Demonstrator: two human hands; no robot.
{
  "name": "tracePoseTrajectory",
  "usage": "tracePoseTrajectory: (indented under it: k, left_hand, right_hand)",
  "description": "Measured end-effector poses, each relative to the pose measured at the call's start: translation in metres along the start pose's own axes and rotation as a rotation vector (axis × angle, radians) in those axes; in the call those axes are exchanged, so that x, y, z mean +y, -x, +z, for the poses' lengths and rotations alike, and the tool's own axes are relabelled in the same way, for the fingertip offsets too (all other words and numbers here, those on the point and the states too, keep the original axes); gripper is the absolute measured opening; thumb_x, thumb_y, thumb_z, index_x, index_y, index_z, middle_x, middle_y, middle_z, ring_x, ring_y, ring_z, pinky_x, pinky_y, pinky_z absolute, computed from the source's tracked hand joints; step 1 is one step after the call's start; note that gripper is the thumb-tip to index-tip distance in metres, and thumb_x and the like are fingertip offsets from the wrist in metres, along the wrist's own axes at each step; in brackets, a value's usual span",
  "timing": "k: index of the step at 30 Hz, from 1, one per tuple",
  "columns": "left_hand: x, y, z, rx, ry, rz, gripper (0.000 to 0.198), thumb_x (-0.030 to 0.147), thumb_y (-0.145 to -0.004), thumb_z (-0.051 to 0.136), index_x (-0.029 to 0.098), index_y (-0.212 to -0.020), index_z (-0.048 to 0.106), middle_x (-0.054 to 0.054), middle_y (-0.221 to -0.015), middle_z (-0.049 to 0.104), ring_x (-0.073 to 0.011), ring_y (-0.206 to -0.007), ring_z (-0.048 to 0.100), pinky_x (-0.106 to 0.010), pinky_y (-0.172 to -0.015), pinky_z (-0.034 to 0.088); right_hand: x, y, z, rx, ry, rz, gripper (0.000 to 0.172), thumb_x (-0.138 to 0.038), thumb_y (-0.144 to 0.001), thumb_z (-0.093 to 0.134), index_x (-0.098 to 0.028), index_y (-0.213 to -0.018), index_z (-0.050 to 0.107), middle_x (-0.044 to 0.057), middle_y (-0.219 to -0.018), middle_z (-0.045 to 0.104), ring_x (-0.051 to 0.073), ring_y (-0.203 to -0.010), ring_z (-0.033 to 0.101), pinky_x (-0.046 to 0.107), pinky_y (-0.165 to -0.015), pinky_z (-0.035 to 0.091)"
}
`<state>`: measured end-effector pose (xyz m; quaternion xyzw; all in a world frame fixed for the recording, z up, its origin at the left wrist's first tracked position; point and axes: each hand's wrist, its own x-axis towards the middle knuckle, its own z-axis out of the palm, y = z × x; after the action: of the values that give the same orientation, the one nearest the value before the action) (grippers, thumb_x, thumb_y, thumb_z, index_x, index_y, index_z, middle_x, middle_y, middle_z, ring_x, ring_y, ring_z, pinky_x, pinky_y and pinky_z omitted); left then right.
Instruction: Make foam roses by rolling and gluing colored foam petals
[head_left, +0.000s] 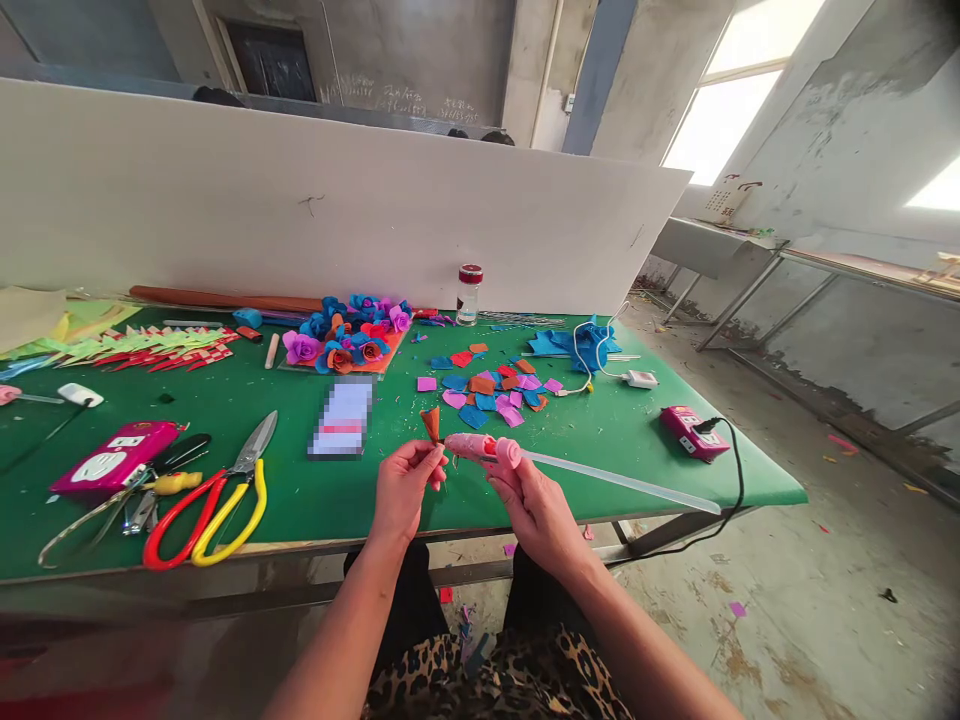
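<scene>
My left hand (403, 488) pinches a small rolled orange paper piece (430, 423) above the near edge of the green table (585, 440). My right hand (534, 505) grips a pink glue gun (480, 447) whose nozzle points left at the orange piece. A long clear glue stick (622, 480) juts from the gun's back toward the right. Loose paper petals (491, 388) in blue, pink and orange lie just beyond the hands. A heap of finished paper roses (349, 335) sits further back.
Red-handled and yellow-handled scissors (217, 495) lie at the left front beside a pink power strip (116, 458). A second pink socket (691, 432) with a black cord is at the right. A small bottle (469, 293) stands by the white partition (300, 200).
</scene>
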<state>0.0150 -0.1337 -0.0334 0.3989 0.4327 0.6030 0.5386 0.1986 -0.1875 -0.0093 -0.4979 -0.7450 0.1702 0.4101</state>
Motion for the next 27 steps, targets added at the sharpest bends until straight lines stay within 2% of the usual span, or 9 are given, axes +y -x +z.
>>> tracePoseTrajectory:
  k: [5,12,16,19,22,24,27]
  left_hand:
    - [0.0,0.0,0.001,0.001,-0.011,0.0,0.027,0.038,-0.066,0.08,0.015,-0.07,0.066,-0.003,-0.062,0.065,-0.0093,-0.05,0.051,-0.022,-0.046,0.036]
    - [0.001,0.001,0.001,0.001,-0.002,0.0,0.026,0.037,-0.066,0.08,0.015,-0.07,0.067,-0.003,-0.062,0.065,-0.0093,-0.05,0.051,-0.022,-0.046,0.036]
    - [-0.001,0.0,-0.001,0.001,0.011,-0.006,0.026,0.036,-0.066,0.081,0.015,-0.07,0.067,-0.003,-0.062,0.065,-0.0091,-0.05,0.051,-0.022,-0.046,0.036]
    - [-0.002,-0.001,-0.002,-0.004,0.014,-0.008,0.026,0.035,-0.066,0.081,0.014,-0.072,0.067,-0.003,-0.063,0.066,-0.0091,-0.051,0.052,-0.021,-0.046,0.037]
    - [-0.002,-0.001,-0.003,-0.011,0.01,-0.009,0.025,0.035,-0.066,0.08,0.014,-0.072,0.067,-0.003,-0.064,0.066,-0.0089,-0.051,0.052,-0.021,-0.046,0.038]
    - [-0.001,-0.001,-0.003,-0.012,0.013,-0.008,0.026,0.035,-0.066,0.081,0.014,-0.072,0.067,-0.003,-0.064,0.066,-0.0089,-0.051,0.052,-0.021,-0.046,0.038]
    - [0.001,-0.001,-0.003,-0.014,0.013,-0.009,0.027,0.036,-0.065,0.081,0.013,-0.071,0.067,-0.003,-0.063,0.066,-0.0088,-0.051,0.052,-0.021,-0.046,0.038]
  right_hand:
    - [0.001,0.001,-0.001,0.013,0.009,-0.003,0.021,-0.029,-0.097,0.044,-0.021,-0.113,0.055,0.011,-0.097,0.071,0.025,-0.081,0.068,0.031,-0.069,0.049]
    - [0.0,0.001,0.0,0.015,-0.026,0.004,0.018,-0.03,-0.095,0.046,-0.021,-0.108,0.056,0.01,-0.091,0.07,0.024,-0.078,0.066,0.031,-0.069,0.048]
    - [0.008,0.002,-0.008,0.025,-0.23,0.128,0.024,-0.035,-0.093,0.05,-0.021,-0.113,0.054,0.006,-0.088,0.069,0.018,-0.066,0.06,0.028,-0.061,0.046]
    - [0.028,-0.005,-0.022,0.046,-0.534,0.35,0.04,-0.046,-0.088,0.059,-0.023,-0.118,0.048,0.002,-0.086,0.068,0.01,-0.047,0.046,0.024,-0.045,0.037]
    - [0.059,-0.015,-0.041,0.048,-0.69,0.54,0.045,-0.05,-0.073,0.074,-0.021,-0.1,0.053,-0.004,-0.069,0.059,0.007,-0.044,0.041,0.022,-0.044,0.034]
    - [0.081,-0.021,-0.054,0.045,-0.667,0.623,0.044,-0.051,-0.067,0.077,-0.019,-0.089,0.057,-0.005,-0.062,0.053,0.008,-0.047,0.042,0.022,-0.047,0.036]
    - [0.111,-0.026,-0.068,0.069,-0.441,0.657,0.041,-0.055,-0.068,0.071,-0.018,-0.08,0.059,-0.006,-0.056,0.045,0.009,-0.049,0.041,0.023,-0.048,0.033]
